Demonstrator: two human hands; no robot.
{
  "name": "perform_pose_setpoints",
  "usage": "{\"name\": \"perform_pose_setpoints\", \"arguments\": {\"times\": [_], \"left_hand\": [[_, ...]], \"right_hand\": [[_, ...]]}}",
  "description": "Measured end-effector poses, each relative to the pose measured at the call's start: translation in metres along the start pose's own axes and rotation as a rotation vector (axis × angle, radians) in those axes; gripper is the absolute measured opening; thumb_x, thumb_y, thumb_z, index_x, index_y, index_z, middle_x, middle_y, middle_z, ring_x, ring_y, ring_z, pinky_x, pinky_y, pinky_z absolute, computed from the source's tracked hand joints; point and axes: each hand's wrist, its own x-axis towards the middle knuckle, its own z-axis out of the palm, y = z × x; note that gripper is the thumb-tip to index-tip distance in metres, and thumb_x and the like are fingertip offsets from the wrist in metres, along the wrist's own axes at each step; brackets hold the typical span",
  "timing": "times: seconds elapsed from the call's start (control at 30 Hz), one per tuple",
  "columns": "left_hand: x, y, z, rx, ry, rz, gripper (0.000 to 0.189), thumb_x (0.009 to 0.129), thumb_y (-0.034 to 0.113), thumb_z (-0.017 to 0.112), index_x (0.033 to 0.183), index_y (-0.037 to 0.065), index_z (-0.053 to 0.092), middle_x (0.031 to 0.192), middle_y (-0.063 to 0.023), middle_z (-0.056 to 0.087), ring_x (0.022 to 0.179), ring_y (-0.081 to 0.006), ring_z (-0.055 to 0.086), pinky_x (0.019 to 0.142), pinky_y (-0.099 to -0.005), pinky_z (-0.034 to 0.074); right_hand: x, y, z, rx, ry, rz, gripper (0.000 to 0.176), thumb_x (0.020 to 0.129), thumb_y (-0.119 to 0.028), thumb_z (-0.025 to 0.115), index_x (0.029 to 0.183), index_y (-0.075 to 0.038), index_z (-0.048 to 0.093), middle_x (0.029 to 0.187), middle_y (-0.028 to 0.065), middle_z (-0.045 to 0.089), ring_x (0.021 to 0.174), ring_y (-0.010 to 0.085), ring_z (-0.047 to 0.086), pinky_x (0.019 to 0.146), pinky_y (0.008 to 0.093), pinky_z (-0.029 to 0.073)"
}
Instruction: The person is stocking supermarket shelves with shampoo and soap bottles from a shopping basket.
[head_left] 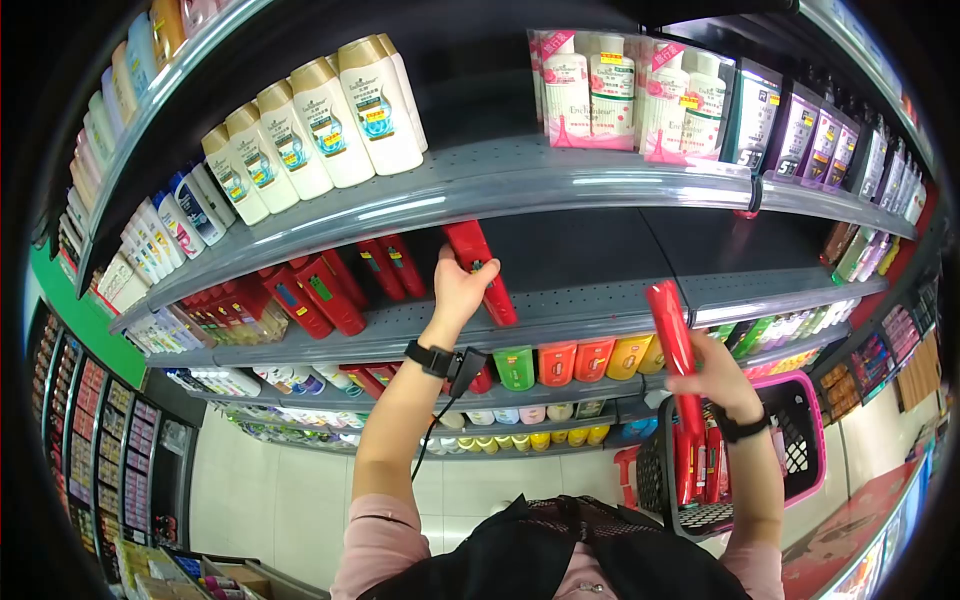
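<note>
My left hand (459, 290) is closed around a red bottle (488, 295) that stands at the front of the middle shelf. In my right hand (718, 378) is another red bottle (670, 325), tilted and held in front of the shelf edge, above a black basket (655, 470) with a pink rim. More red bottles (712, 465) stand inside that basket. To the left of my left hand, several similar red bottles (330, 292) are lined up on the same shelf. What the labels say is too small to read.
White bottles with gold caps (325, 120) and pink boxed sets (590, 95) stand on the shelf above. Green, orange and yellow tubes (575, 362) fill the shelf below. The shelf's front edge (560, 328) runs across, and a pale tiled floor (470, 490) lies underneath.
</note>
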Motion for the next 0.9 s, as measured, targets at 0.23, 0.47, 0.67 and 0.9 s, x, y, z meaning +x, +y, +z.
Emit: {"name": "perform_pose_setpoints", "arguments": {"times": [0.23,0.47,0.67,0.9], "left_hand": [[0.039,-0.032,-0.009,0.290,0.169,0.043,0.047,0.069,0.020,0.074,0.099,-0.005,0.048,0.085,-0.0170,0.064,0.080,-0.0309,0.064,0.073,-0.0362,0.049],[0.045,-0.049,-0.016,0.184,0.076,0.017,0.052,0.069,0.023,0.074,0.104,-0.005,0.047,0.090,-0.0189,0.064,0.084,-0.0341,0.063,0.077,-0.0384,0.049],[0.043,-0.048,-0.008,0.233,0.028,0.062,0.056,0.068,0.024,0.075,0.109,-0.003,0.047,0.093,-0.0197,0.064,0.088,-0.0362,0.063,0.078,-0.0391,0.049],[0.035,-0.041,-0.006,0.489,-0.020,0.059,0.077,0.066,0.024,0.076,0.123,-0.002,0.032,0.104,-0.0231,0.059,0.096,-0.0384,0.059,0.083,-0.0412,0.048]], "right_hand": [[0.126,-0.012,0.055,0.002,0.039,-0.062,0.048,0.064,-0.008,0.079,0.103,0.000,0.051,0.085,0.0052,0.059,0.077,0.0143,0.059,0.068,0.0289,0.050],[0.195,-0.017,0.116,-0.233,0.284,-0.087,0.069,0.054,-0.026,0.086,0.105,0.003,0.048,0.094,0.0176,0.062,0.089,0.0293,0.063,0.078,0.0358,0.050],[0.228,-0.009,0.157,-0.269,0.413,-0.052,0.072,0.053,-0.029,0.086,0.103,0.002,0.044,0.093,0.0196,0.063,0.090,0.0334,0.063,0.078,0.0373,0.050],[0.242,-0.013,0.168,-0.322,0.370,-0.022,0.073,0.057,-0.028,0.085,0.105,0.001,0.038,0.093,0.0219,0.063,0.093,0.0373,0.061,0.079,0.0405,0.050]]}}
